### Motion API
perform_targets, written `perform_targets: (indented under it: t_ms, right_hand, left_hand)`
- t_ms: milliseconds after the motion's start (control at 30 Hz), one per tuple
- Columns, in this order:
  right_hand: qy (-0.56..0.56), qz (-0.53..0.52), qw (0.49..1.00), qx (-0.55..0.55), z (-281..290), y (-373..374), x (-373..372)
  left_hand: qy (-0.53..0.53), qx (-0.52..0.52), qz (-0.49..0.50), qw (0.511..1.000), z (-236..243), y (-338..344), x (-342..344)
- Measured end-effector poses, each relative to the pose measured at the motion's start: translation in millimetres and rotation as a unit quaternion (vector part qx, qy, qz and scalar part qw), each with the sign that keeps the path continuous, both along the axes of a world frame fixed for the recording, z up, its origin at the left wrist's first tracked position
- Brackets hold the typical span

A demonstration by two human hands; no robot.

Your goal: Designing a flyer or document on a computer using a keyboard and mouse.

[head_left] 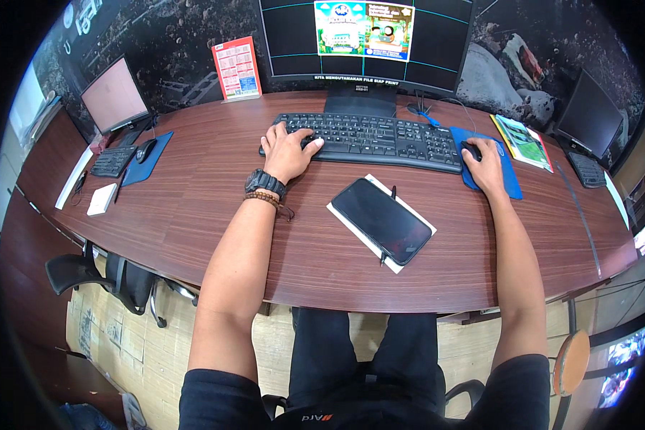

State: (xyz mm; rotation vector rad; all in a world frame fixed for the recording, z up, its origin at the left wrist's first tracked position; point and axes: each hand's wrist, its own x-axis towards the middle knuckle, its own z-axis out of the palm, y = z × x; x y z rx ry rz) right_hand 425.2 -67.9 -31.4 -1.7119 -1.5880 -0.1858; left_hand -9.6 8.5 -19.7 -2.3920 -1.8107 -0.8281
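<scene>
**Left hand (288, 154) on a long black keyboard (387, 140), right hand (486, 170) on a small black mouse (471, 151)**

The left hand lies palm down on the keyboard's left part. Its fingers are spread apart and bent, resting on the keys. The right hand curls over the mouse, fingers and thumb close around it, so only a bit peeks out. The mouse sits on a flat blue mouse pad (510, 180), toward the right end of the curved brown wooden desk (301, 265). The keyboard is wide, with rows of dark keys. It lies near the desk's far edge, in front of a big black screen (441, 43). Closer to the near edge, a flat black phone (383, 221) lies slanted on a white rectangle (421, 214).
</scene>
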Motion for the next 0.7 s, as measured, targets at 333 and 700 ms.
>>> perform_targets:
  t_ms: [333, 700]
  right_hand:
    - [0.006, 0.004, 1.0, 0.006, 1.1, -1.5, -2.0]
    - [0.019, 0.005, 1.0, 0.009, 1.4, -3.5, -2.0]
  left_hand:
    - [-0.014, -0.002, -0.005, 1.0, 0.1, -0.7, 0.5]
    - [-0.028, 0.023, -0.012, 0.999, 1.7, -4.9, 2.3]
